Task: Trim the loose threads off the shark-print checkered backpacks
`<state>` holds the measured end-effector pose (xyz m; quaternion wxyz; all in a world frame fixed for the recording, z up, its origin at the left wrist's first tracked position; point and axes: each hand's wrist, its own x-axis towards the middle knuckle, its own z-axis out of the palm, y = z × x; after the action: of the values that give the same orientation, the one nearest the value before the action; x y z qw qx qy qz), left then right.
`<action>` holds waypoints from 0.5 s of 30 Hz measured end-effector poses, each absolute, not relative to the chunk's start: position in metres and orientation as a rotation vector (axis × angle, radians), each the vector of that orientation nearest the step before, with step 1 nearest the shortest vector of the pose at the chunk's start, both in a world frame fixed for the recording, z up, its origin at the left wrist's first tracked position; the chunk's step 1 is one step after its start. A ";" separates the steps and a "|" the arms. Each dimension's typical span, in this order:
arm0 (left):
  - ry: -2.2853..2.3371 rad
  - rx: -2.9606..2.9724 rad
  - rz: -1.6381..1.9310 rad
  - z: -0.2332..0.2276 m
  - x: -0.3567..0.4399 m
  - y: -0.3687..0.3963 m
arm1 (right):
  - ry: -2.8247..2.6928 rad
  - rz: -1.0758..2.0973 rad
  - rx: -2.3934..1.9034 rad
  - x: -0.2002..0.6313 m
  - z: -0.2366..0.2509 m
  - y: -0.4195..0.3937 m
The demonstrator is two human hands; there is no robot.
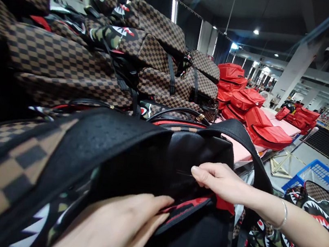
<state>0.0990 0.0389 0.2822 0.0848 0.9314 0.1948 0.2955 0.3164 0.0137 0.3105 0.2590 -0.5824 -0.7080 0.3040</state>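
A backpack with a black back panel and brown checkered sides lies right in front of me, its black strap arching over the top. My left hand presses flat against its lower edge, fingertips on a red-lined seam. My right hand pinches the black panel near its right edge, thumb on top; a thin bracelet circles that wrist.
Brown checkered backpacks with shark-mouth prints are piled high at left and behind. Red bags cover a pink table further back. A blue crate with more shark-print bags stands at lower right. A white pillar rises beyond.
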 end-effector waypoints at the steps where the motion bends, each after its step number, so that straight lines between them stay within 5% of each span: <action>1: 0.578 2.766 0.729 0.291 0.101 0.044 | -1.917 0.819 -1.578 0.316 0.311 0.014; 6: 0.550 2.744 0.305 0.308 0.120 0.057 | -1.920 0.804 -1.624 0.316 0.312 0.015; 15: 0.987 2.772 0.766 0.282 0.124 0.041 | -2.182 0.780 -1.762 0.325 0.324 0.016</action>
<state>0.1238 0.0412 0.2817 0.0504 0.9105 0.3241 0.2517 0.3248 0.0159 0.3239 0.1151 -0.6012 -0.7446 0.2661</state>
